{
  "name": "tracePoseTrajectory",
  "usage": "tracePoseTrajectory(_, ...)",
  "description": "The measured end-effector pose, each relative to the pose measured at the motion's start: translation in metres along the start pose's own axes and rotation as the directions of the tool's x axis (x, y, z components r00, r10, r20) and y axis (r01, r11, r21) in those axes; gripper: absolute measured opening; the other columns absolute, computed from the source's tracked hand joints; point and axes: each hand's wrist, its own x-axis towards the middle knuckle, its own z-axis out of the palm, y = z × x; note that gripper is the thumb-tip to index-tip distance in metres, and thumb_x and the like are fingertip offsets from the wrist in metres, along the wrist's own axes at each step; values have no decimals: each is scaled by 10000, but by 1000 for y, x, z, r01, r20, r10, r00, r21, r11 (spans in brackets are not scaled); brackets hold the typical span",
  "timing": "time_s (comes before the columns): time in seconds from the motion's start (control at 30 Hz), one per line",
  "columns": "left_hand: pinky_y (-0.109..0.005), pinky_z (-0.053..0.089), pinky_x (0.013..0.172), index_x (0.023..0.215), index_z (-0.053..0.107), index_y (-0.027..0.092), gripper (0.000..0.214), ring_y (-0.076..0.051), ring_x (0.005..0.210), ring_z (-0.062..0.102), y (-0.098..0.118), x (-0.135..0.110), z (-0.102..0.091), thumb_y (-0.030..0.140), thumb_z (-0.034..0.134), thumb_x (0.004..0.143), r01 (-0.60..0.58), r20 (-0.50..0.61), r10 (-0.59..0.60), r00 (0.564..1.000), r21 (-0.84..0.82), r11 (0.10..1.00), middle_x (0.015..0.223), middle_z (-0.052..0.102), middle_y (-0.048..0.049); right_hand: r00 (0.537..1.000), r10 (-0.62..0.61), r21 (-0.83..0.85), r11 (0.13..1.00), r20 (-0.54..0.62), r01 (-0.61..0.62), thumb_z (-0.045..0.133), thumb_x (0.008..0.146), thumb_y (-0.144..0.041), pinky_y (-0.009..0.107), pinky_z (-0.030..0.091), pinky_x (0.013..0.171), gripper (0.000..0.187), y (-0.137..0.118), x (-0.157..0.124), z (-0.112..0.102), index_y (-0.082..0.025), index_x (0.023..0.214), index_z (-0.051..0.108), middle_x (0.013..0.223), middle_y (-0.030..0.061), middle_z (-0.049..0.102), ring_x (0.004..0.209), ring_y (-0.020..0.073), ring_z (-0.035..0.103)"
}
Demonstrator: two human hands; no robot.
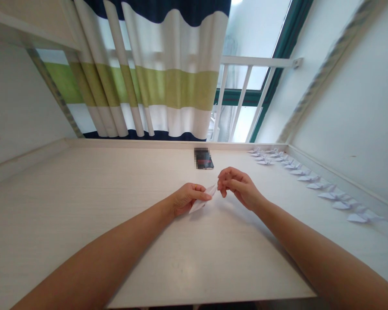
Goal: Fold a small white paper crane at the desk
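A narrow, pointed piece of folded white paper (199,205) is held just above the tabletop, slanting up to the right. My left hand (188,198) is closed on it, thumb lying on top and fingers underneath; a ring shows on one finger. At the paper's upper right tip is my right hand (237,185), its fingers bent and the thumb and index finger brought together there. The exact contact at that tip is small and slightly blurred. Part of the paper is covered by my left thumb.
White folded paper cranes (328,196) stand in a line along the right wall, with several more at the back right. A dark phone-like object (203,158), partly pixelated, lies at the table's (116,181) back edge. Behind are a striped curtain (181,86) and a white railing (258,61).
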Motion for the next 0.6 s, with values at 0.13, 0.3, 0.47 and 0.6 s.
tracePoseTrajectory(0.13,-209,332,435,551,535,116,233,-65,394,458,-1,1,0,180,741,463,-43,-50,43,998,7,999,468,545,16,995,97,-54,994,-28,-98,618,674,-343,232,388,455,206,2,2,5,-159,673,525,580,-7,611,432,83,505)
tracePoseTrajectory(0.3,-219,363,491,557,537,119,244,-84,471,511,-3,2,3,175,753,458,-103,-75,104,992,22,994,514,570,3,985,172,-218,960,-25,-174,672,624,-354,215,357,432,244,6,-2,16,-138,624,558,443,-29,547,404,74,473)
tracePoseTrajectory(0.47,-223,352,468,562,536,127,253,-90,453,510,-6,3,5,201,758,466,-94,-81,99,992,54,994,510,577,0,974,211,-253,941,-79,-225,697,578,-296,213,344,429,201,-3,-4,17,-126,587,589,402,-29,539,387,71,468)
tracePoseTrajectory(0.6,-219,349,468,556,551,119,250,-84,458,504,-6,3,6,219,765,474,-100,-79,103,992,33,994,514,579,-6,967,239,-249,935,-88,-253,685,567,-239,222,371,445,141,-7,-3,13,-116,580,616,449,-1,589,404,83,508)
